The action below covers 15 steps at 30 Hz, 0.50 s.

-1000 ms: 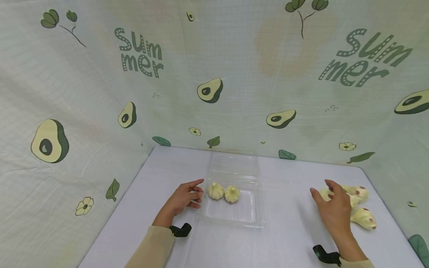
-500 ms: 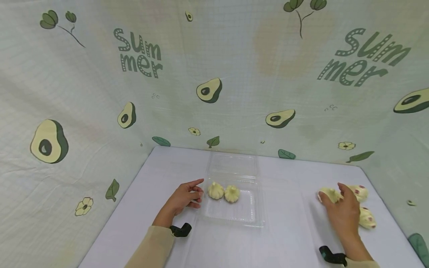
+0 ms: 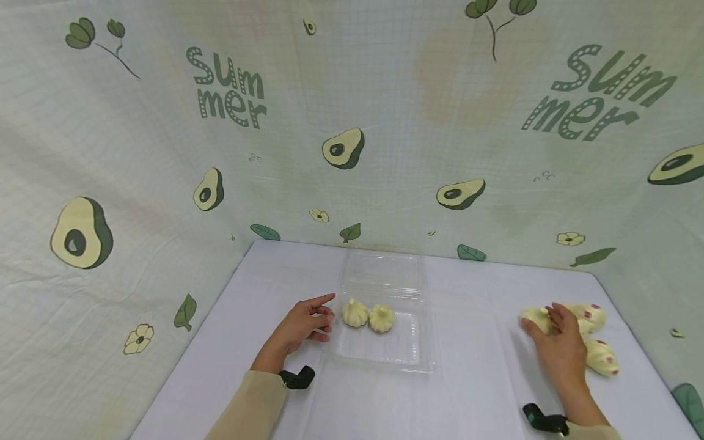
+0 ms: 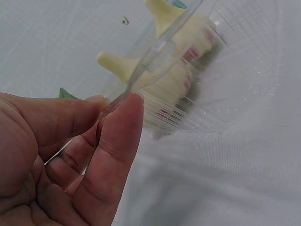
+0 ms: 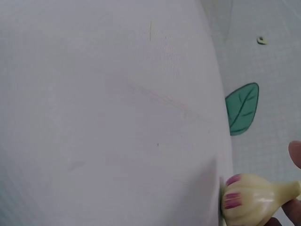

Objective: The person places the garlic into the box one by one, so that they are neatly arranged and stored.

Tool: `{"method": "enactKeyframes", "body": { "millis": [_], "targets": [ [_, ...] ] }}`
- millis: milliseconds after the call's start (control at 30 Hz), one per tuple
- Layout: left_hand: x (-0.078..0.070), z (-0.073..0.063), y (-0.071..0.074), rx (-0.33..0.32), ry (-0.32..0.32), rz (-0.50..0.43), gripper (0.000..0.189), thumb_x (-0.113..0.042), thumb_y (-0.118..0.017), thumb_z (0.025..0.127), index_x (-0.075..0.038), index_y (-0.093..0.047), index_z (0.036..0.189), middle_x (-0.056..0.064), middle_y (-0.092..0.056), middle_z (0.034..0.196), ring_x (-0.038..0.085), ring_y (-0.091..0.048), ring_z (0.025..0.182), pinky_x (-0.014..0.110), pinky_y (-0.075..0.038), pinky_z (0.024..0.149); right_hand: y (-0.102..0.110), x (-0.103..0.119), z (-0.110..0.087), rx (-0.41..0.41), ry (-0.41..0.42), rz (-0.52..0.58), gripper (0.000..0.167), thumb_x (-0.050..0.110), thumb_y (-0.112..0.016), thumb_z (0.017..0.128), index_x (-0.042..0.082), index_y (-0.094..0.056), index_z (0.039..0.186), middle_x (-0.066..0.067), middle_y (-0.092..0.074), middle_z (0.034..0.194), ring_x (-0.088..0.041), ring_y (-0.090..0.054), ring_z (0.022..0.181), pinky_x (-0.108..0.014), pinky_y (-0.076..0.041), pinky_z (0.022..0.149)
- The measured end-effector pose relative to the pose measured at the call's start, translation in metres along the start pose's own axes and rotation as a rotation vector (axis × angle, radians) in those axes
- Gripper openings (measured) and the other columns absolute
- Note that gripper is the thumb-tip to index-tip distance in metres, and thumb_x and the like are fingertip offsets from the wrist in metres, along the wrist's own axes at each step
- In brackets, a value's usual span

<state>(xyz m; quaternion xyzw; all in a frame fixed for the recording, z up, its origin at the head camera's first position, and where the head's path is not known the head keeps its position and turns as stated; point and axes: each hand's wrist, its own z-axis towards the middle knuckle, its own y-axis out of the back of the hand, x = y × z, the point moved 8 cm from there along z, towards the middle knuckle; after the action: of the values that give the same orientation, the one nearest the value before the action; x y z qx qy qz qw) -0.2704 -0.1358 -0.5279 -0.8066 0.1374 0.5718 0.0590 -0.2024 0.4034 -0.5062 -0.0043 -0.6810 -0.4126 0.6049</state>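
My left hand (image 3: 304, 322) pinches the left rim of a clear plastic clamshell box (image 3: 414, 363) between thumb and fingers, as the left wrist view shows. Two pale garlic bulbs (image 3: 381, 318) with purple marks sit side by side in the box's left part. On the right, my right hand (image 3: 561, 348) holds another garlic bulb (image 3: 535, 318), its thumb and fingers about it. In the right wrist view this garlic bulb (image 5: 251, 200) shows only at the lower right, fingers beside its neck. Whether it is off the table cannot be told.
Beyond the right hand lie more garlic bulbs (image 3: 602, 357), partly hidden by it. The box's clear lid (image 3: 383, 270) lies folded back toward the rear. A white cloth covers the table (image 3: 467, 391); a printed curtain (image 3: 396, 91) encloses its back and sides.
My right hand has moved right onto the garlic bulbs, and its fingers have closed about the nearest one, which has shifted slightly left. The left hand and box have stayed still.
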Motion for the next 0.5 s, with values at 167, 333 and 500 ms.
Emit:
{"method": "enactKeyframes", "body": {
  "millis": [167,333,500],
  "targets": [
    [0.000,0.000,0.000,-0.003,0.002,0.004,0.064,0.002,-0.068,0.100,-0.013,-0.049,0.159,0.010,-0.061,0.113,0.017,-0.066,0.078,0.033,-0.066,0.067,-0.003,0.000,0.002,0.017,0.023,-0.016,0.067,0.017,-0.077,0.097,0.003,-0.047,0.155,-0.024,-0.055,0.152,0.001,-0.051,0.111,-0.004,-0.033,0.086],
    [0.001,0.001,0.000,-0.006,0.004,0.005,0.063,0.002,-0.068,0.100,-0.013,-0.050,0.159,0.010,-0.061,0.112,0.017,-0.066,0.078,0.032,-0.066,0.067,-0.011,-0.005,0.006,0.101,0.001,-0.099,0.062,0.027,-0.074,0.100,0.003,-0.052,0.152,-0.030,-0.053,0.151,-0.038,-0.060,0.124,-0.013,-0.038,0.077],
    [0.002,0.002,0.000,-0.002,0.003,0.007,0.063,0.002,-0.068,0.100,-0.013,-0.049,0.159,0.010,-0.061,0.113,0.017,-0.067,0.079,0.033,-0.066,0.068,-0.016,-0.006,0.008,0.135,0.025,-0.132,0.061,0.031,-0.072,0.101,0.001,-0.052,0.150,-0.034,-0.054,0.147,-0.048,-0.060,0.128,-0.024,-0.041,0.080]
  ]
}}
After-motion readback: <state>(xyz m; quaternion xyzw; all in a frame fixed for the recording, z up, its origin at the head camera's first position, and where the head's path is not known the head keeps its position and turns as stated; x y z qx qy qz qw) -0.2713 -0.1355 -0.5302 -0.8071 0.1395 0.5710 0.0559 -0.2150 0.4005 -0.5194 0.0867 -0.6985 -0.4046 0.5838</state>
